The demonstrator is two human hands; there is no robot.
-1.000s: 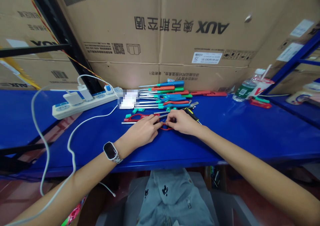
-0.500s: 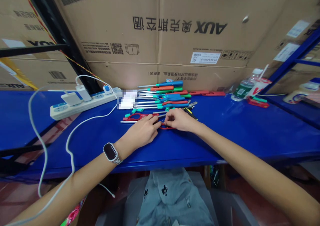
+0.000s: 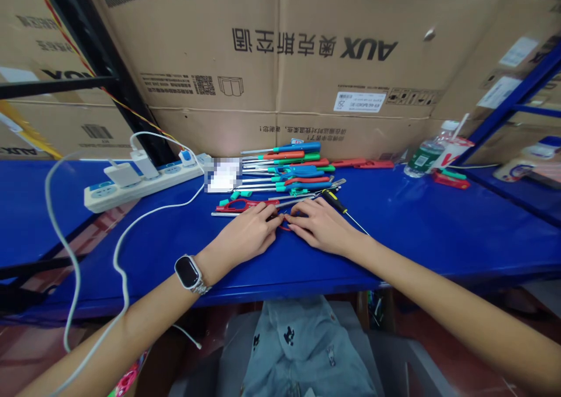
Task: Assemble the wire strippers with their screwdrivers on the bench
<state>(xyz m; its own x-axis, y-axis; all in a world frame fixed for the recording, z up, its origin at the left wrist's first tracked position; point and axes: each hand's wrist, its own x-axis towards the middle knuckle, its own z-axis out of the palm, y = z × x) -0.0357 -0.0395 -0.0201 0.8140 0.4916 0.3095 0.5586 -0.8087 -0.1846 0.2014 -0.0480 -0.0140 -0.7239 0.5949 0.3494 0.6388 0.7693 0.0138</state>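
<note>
Both hands meet over a red-handled long-neck lighter (image 3: 285,228) on the blue table; most of its handle is under the fingers, and its metal tube (image 3: 224,214) sticks out to the left. My left hand (image 3: 252,228), with a watch on the wrist, has its fingers bent and closed on the lighter. Against its right end press the curled fingers of my right hand (image 3: 323,226), close to the left fingertips. Any small part between the fingertips is too small to make out. Just behind lies a separate red lighter shell (image 3: 236,204). A yellow-and-black screwdriver (image 3: 335,201) rests beside my right hand.
Several long-neck lighters (image 3: 302,172) with coloured handles lie piled behind the hands, near green caps (image 3: 236,195). A white power strip (image 3: 149,182) with cables stands left. A bottle (image 3: 423,158) and a cup (image 3: 453,151) stand right. A cardboard box (image 3: 307,93) backs the table (image 3: 438,227).
My right hand has shifted slightly, its raised pinch lowered and its fingers stretched more to the left over the lighter. More of the screwdriver now shows. The left hand stays nearly in place.
</note>
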